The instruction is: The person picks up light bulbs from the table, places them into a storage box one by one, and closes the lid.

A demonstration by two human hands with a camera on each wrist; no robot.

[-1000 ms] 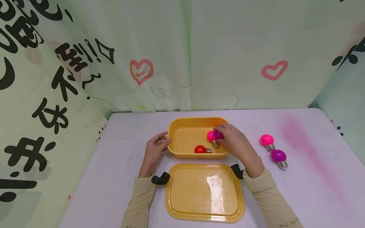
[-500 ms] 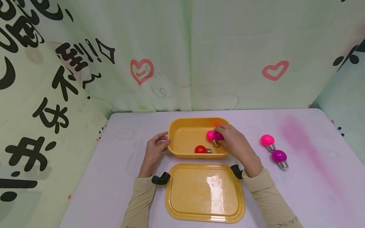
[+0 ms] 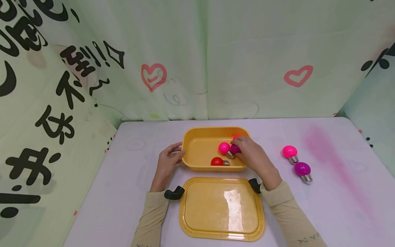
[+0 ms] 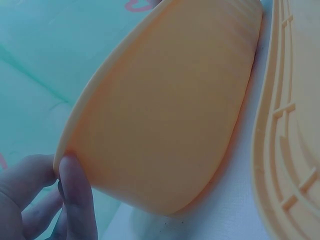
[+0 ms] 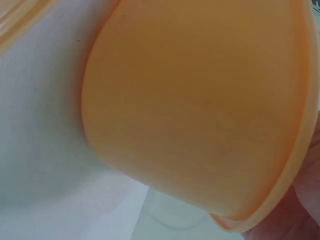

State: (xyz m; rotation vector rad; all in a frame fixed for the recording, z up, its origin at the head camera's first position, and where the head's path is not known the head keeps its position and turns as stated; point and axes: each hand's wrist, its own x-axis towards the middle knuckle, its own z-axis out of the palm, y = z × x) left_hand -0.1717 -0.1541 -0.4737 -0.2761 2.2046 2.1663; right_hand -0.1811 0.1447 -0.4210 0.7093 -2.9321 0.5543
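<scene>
A deep yellow plastic box stands open on the table. My left hand pinches its left rim between thumb and fingers, as the left wrist view also shows. Over the right rim reaches my right hand, its fingers around a purple light bulb inside the box. Touching that bulb is a pink light bulb with a silver base. A red light bulb lies by the front wall. Another pinkish bulb is partly hidden behind the right hand's fingers.
In front of the box lies a flat yellow lid. To the right on the table are a loose pink bulb and a purple bulb, close together. A green curtain hangs behind the table.
My right hand has shifted slightly left with the purple bulb. The pink bulb beside it has slid a little left and tilted. The left hand has stayed on the rim.
</scene>
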